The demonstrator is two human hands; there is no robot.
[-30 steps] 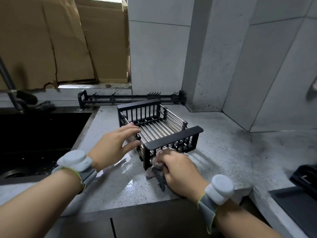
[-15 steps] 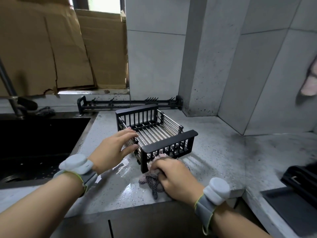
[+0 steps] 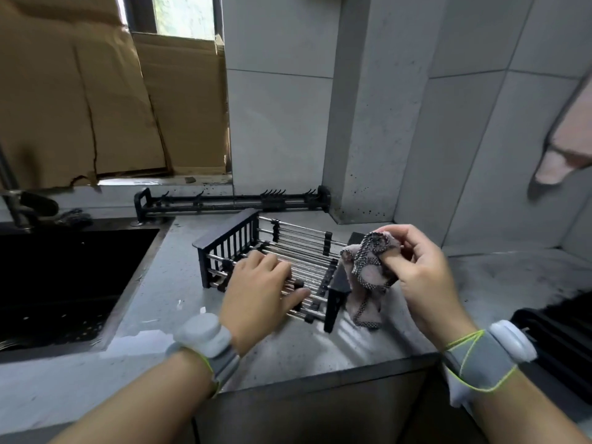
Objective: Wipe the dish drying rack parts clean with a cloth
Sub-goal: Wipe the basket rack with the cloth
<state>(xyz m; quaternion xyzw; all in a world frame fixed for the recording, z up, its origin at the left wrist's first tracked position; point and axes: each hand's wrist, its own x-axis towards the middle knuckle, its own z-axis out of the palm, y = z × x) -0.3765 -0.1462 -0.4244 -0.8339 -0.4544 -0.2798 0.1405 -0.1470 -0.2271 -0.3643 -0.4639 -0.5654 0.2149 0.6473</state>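
A black dish rack basket (image 3: 230, 238) with steel rods stands on the grey counter (image 3: 179, 283), turned at an angle. My left hand (image 3: 256, 293) lies flat on its rods and near side, fingers spread. My right hand (image 3: 423, 277) grips a pink cloth with a grey mesh side (image 3: 368, 270), lifted over the basket's right end panel (image 3: 336, 293). The cloth hangs down beside that panel. A second long black rack part (image 3: 230, 200) lies along the back wall.
A dark sink (image 3: 64, 277) opens on the left, with a tap (image 3: 12, 193) behind it. Water pools on the counter near my left wrist. A black object (image 3: 563, 334) sits at the right edge. A pink towel (image 3: 563, 149) hangs on the right wall.
The basket has been turned so its end panel faces right. My right hand has lifted the cloth off the counter to that panel. My left hand has shifted onto the rods.
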